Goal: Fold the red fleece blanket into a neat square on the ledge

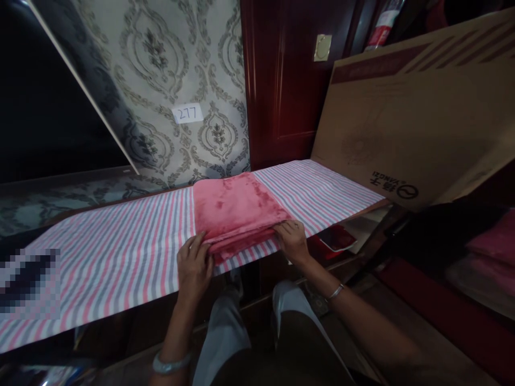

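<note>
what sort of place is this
Probably a room in a home: patterned wallpaper, what looks like a large dark TV screen at the left, and a striped cloth under the folded pink cloth.

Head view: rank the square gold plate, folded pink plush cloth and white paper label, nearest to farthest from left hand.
1. Folded pink plush cloth, touching left hand
2. White paper label, wall above
3. Square gold plate, far upper right
</note>
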Available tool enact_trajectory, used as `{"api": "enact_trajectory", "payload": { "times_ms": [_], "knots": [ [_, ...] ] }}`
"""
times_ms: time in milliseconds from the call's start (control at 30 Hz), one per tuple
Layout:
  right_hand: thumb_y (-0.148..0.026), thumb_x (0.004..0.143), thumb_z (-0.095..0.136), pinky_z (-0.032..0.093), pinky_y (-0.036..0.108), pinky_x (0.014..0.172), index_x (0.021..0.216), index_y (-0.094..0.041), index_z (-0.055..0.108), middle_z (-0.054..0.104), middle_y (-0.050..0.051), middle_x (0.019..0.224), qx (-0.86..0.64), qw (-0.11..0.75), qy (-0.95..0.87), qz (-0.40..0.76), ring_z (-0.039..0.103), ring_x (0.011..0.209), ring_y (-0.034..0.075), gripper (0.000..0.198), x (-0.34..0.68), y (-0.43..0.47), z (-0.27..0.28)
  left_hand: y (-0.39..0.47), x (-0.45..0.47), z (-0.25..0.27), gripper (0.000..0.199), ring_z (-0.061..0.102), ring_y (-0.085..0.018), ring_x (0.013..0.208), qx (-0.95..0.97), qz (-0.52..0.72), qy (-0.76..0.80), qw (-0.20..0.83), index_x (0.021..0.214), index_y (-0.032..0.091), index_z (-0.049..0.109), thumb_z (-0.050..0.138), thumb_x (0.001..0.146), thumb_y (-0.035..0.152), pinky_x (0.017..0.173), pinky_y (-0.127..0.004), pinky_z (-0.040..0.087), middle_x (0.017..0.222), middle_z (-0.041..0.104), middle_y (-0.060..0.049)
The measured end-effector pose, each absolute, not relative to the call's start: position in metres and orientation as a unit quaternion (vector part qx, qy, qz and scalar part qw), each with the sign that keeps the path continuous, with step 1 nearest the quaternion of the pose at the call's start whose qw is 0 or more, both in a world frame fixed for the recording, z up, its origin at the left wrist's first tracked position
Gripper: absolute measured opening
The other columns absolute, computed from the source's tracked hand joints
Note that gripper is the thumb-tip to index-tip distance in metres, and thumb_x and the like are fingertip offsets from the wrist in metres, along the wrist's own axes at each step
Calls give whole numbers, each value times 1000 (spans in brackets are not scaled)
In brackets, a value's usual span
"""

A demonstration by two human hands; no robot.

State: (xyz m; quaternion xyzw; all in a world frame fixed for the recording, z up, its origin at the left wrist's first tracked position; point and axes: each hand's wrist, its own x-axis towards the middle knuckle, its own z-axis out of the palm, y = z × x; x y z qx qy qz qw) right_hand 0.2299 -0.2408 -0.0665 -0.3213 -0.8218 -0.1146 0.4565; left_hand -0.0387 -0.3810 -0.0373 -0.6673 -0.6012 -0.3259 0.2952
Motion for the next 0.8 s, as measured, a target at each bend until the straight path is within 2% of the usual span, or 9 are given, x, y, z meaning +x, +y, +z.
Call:
{"api": "enact_trajectory", "payload": {
  "times_ms": [100, 300, 400, 500, 633, 800],
  "knots": [
    [-11, 96, 50, 35, 35, 85, 97, -18, 70, 72, 5, 87, -322, 476, -809, -126, 58, 89, 20, 21, 231, -242, -71, -381, -40, -42, 24, 54, -31, 118, -673, -319, -599, 295, 109, 20, 61, 52, 87, 15, 97, -48, 47, 131, 63, -15],
    [-17, 93, 60, 38, 36, 85, 97, -23, 73, 67, 8, 102, -354, 511, -770, -145, 55, 101, 23, 15, 235, -249, -75, -382, -32, -45, 26, 52, -31, 120, -669, -321, -586, 325, 113, 16, 61, 53, 89, 13, 99, -48, 45, 134, 59, -19],
    [-18, 91, 63, 38, 40, 92, 100, -26, 73, 64, 9, 120, -363, 509, -763, -164, 51, 113, 26, 16, 235, -252, -72, -381, -28, -44, 25, 50, -31, 122, -667, -309, -595, 325, 111, 16, 63, 53, 88, 12, 100, -47, 44, 135, 57, -19],
    [-16, 91, 62, 37, 43, 100, 101, -26, 72, 61, 9, 130, -331, 501, -780, -176, 48, 123, 27, 18, 234, -249, -69, -380, -27, -44, 21, 51, -31, 118, -654, -303, -612, 324, 107, 16, 65, 55, 88, 15, 98, -46, 43, 126, 60, -17],
    [-14, 93, 58, 39, 42, 100, 95, -24, 71, 68, 7, 117, -299, 502, -796, -160, 53, 116, 24, 16, 236, -238, -70, -381, -25, -45, 17, 53, -29, 108, -642, -305, -618, 337, 102, 17, 66, 55, 90, 18, 94, -44, 42, 110, 64, -15],
    [-12, 94, 54, 41, 40, 94, 95, -22, 71, 69, 8, 107, -308, 508, -794, -131, 57, 107, 24, 20, 238, -235, -74, -384, -26, -46, 17, 53, -28, 110, -647, -316, -613, 324, 101, 17, 66, 53, 90, 17, 94, -44, 41, 109, 65, -14]
  ]
}}
